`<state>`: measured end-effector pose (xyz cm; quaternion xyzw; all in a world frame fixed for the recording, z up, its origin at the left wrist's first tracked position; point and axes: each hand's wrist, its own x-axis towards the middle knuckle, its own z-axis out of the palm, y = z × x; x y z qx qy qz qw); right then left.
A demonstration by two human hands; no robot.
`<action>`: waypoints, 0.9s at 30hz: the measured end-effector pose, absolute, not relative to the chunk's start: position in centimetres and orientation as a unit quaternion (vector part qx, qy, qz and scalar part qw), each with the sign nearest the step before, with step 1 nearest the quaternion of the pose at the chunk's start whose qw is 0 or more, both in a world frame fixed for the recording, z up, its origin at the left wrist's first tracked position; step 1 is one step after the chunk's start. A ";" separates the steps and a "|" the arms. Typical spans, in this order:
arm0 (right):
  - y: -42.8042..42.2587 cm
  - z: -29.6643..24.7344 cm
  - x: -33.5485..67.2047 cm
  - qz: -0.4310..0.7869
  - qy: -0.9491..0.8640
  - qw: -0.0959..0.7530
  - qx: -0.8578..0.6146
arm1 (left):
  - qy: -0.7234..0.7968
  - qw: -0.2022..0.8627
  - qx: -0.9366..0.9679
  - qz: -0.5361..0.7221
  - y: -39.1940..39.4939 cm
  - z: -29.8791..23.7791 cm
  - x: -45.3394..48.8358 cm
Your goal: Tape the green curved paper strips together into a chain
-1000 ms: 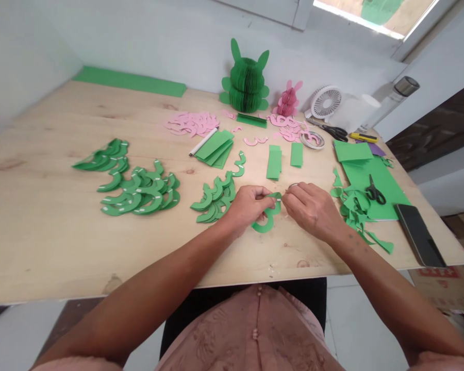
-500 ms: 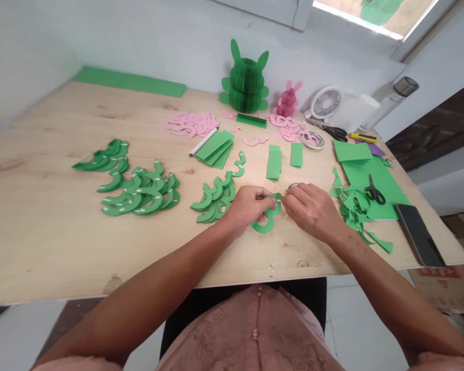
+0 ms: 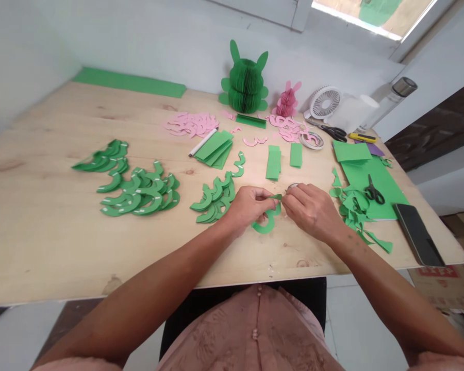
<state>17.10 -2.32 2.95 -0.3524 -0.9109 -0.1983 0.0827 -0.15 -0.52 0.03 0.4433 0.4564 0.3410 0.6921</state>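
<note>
My left hand is closed in a pinch on a wavy green paper cutout whose lower curve hangs just above or on the table. Its upper end is bent over between my fingertips. Close beside it, my right hand is closed, its fingertips at the cutout's right edge. The rim of a small roll of tape shows at these fingers; most of it is hidden. Left of my hands lies a pile of similar green cutouts, and farther left a larger pile with white tape bits.
Folded green paper, a marker and pink cutouts lie beyond my hands. To the right are green scraps, scissors and a phone. A green paper rabbit and a fan stand behind.
The cutout's upper end has turned over between my fingers, and the white strip on it no longer shows. Both hands have stayed almost in place.
</note>
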 end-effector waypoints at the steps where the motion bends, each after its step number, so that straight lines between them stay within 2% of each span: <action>1: -2.3 3.0 17.1 -0.200 -0.911 0.083 -0.351 | 0.459 0.690 0.445 0.339 -0.6 0.1 -0.2; 23: -2.3 2.8 17.1 -0.185 -0.907 0.097 -0.366 | 0.476 0.655 0.475 0.343 -0.4 -0.3 0.0; 27: -2.5 2.7 17.4 -0.134 -0.893 0.144 -0.405 | 0.480 0.658 0.466 0.347 -0.4 -0.3 0.0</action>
